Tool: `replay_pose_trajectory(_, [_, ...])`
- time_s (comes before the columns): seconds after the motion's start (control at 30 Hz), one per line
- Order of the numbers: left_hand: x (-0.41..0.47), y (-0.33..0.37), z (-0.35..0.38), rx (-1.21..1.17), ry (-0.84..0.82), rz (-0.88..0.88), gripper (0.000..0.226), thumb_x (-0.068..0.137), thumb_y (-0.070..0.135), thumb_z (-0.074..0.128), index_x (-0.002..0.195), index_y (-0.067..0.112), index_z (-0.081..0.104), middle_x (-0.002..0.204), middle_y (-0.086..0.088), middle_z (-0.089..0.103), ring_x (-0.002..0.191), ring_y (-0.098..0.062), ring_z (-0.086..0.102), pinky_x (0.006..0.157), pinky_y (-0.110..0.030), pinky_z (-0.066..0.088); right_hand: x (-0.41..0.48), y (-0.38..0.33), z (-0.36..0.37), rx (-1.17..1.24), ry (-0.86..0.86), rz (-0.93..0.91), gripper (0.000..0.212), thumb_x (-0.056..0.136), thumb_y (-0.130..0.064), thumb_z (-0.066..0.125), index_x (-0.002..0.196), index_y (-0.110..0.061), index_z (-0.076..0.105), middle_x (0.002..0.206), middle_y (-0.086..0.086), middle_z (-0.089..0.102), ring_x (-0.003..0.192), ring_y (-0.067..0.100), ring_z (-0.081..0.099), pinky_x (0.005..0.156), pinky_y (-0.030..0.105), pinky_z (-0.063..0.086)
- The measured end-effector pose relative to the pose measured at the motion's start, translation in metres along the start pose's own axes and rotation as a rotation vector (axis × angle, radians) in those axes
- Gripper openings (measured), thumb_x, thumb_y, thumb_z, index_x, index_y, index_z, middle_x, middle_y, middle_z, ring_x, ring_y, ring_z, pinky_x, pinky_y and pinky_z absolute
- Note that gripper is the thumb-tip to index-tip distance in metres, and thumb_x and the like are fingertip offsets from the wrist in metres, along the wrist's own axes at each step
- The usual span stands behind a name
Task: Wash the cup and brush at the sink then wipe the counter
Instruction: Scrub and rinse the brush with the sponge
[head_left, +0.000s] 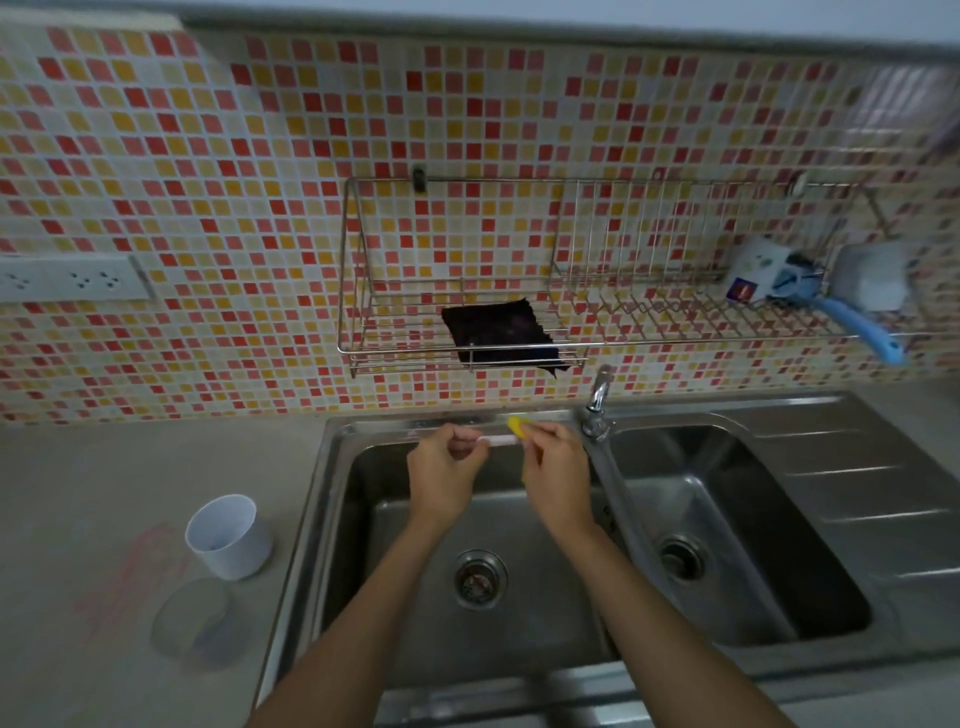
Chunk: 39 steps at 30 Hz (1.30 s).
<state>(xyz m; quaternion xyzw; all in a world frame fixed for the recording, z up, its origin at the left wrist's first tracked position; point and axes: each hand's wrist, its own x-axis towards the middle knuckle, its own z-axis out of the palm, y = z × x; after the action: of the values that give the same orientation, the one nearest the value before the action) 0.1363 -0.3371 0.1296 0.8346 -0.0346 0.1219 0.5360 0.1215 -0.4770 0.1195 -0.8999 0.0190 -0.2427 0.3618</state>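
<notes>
Both hands are raised over the back edge of the left sink basin (363, 499), at the centre of the frame. The left hand (448, 480) is closed around one end of a thin pale brush (496, 440), whose long axis runs roughly level across the picture, the free end pointing right toward the other hand. The right hand (557, 470) pinches a small yellow piece (517, 425) that meets the brush's right end; what that piece is cannot be told through the blur. The two hands are near each other but not touching, joined only by the brush between them.

The white cup (228, 536) stands upright on the grey surface (104, 493) at lower left of the frame, its mouth facing up, just left of the sink rim. Faint red marks (140, 566) streak the surface beside and below the cup.

The tap (598, 402) rises at the divide between the two basins, right of the hands. On the mosaic wall above, a wire rack (519, 343) holds a dark cloth (498, 335) hanging over its front rail, and at right of the frame a blue-handled tool (857, 327) sticks out down and to the right.
</notes>
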Motion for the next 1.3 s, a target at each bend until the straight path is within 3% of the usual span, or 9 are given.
replay_pose_trajectory(0.1, [0.003,0.0,0.008,-0.021,-0.013,-0.023,0.01,0.082,0.022,0.072,0.089,0.014,0.072,0.081,0.007,0.073,0.075,0.001,0.066,0.07,-0.009,0.05,-0.008,-0.001,-0.003,-0.006,-0.063,-0.133,0.037,0.092,-0.015,0.058,0.128,-0.021,0.06,0.117,-0.003,0.059,0.104,0.004,0.051,0.093,0.023,0.049])
replay_pose_trajectory(0.3, [0.006,0.007,0.019,-0.186,-0.06,-0.114,0.006,0.081,0.012,0.07,0.079,0.016,0.075,0.077,0.001,0.075,0.077,-0.013,0.071,0.077,-0.026,0.056,-0.002,0.019,-0.017,-0.131,-0.141,-0.319,0.054,0.086,-0.015,0.067,0.137,-0.017,0.05,0.141,-0.002,0.052,0.12,0.017,0.049,0.102,0.022,0.035])
replay_pose_trajectory(0.4, [0.006,0.008,0.025,-0.225,-0.088,-0.168,0.016,0.083,0.005,0.067,0.074,0.017,0.074,0.072,0.002,0.074,0.07,-0.007,0.07,0.073,-0.023,0.055,0.005,0.031,-0.015,-0.22,-0.118,-0.429,0.06,0.074,-0.013,0.078,0.131,-0.017,0.057,0.131,-0.001,0.06,0.104,0.02,0.054,0.092,0.028,0.048])
replay_pose_trajectory(0.6, [0.004,0.002,0.038,-0.267,-0.074,-0.275,0.002,0.08,0.011,0.073,0.08,0.009,0.072,0.078,-0.007,0.074,0.076,-0.017,0.07,0.079,-0.034,0.057,0.024,0.05,-0.008,-0.239,-0.025,-0.529,0.045,0.066,-0.007,0.081,0.109,-0.013,0.068,0.105,-0.003,0.072,0.089,0.014,0.054,0.076,0.025,0.047])
replay_pose_trajectory(0.73, [0.008,-0.004,0.036,0.095,-0.128,-0.003,0.01,0.08,0.016,0.074,0.089,0.015,0.069,0.08,0.009,0.07,0.075,-0.001,0.065,0.072,-0.01,0.051,0.032,0.059,0.0,-0.25,-0.069,-0.511,0.046,0.065,-0.006,0.081,0.109,-0.015,0.068,0.102,-0.003,0.072,0.084,0.02,0.06,0.07,0.028,0.05])
replay_pose_trajectory(0.83, [0.015,-0.007,0.033,0.212,-0.152,0.106,0.012,0.08,0.014,0.074,0.092,0.015,0.07,0.079,0.009,0.068,0.073,0.0,0.063,0.072,-0.008,0.049,0.038,0.062,0.005,-0.228,-0.11,-0.547,0.044,0.067,-0.005,0.079,0.109,-0.016,0.069,0.104,-0.004,0.072,0.086,0.02,0.059,0.072,0.028,0.051])
replay_pose_trajectory(0.97, [0.026,-0.01,0.039,0.122,-0.079,-0.033,0.003,0.083,0.019,0.072,0.085,0.016,0.071,0.073,0.012,0.069,0.066,0.005,0.063,0.065,-0.008,0.049,0.05,0.077,0.005,-0.139,-0.071,-0.333,0.048,0.072,-0.001,0.077,0.116,-0.018,0.068,0.113,-0.004,0.07,0.093,0.019,0.056,0.083,0.028,0.05])
replay_pose_trajectory(1.1, [0.036,-0.017,0.055,-0.046,-0.105,-0.174,0.008,0.083,0.011,0.07,0.087,0.006,0.075,0.08,-0.003,0.075,0.075,-0.013,0.071,0.074,-0.024,0.057,0.03,0.066,0.019,-0.101,-0.07,-0.354,0.051,0.075,-0.003,0.074,0.123,-0.013,0.064,0.121,-0.001,0.066,0.093,0.017,0.048,0.088,0.021,0.041])
replay_pose_trajectory(1.3, [0.034,-0.018,0.064,-0.247,-0.049,-0.368,0.013,0.085,0.01,0.068,0.085,-0.002,0.071,0.077,-0.013,0.073,0.065,-0.009,0.066,0.063,-0.013,0.052,0.033,0.091,0.022,-0.086,-0.044,-0.152,0.051,0.078,-0.002,0.071,0.125,-0.019,0.063,0.125,-0.005,0.064,0.088,0.018,0.047,0.079,0.027,0.05])
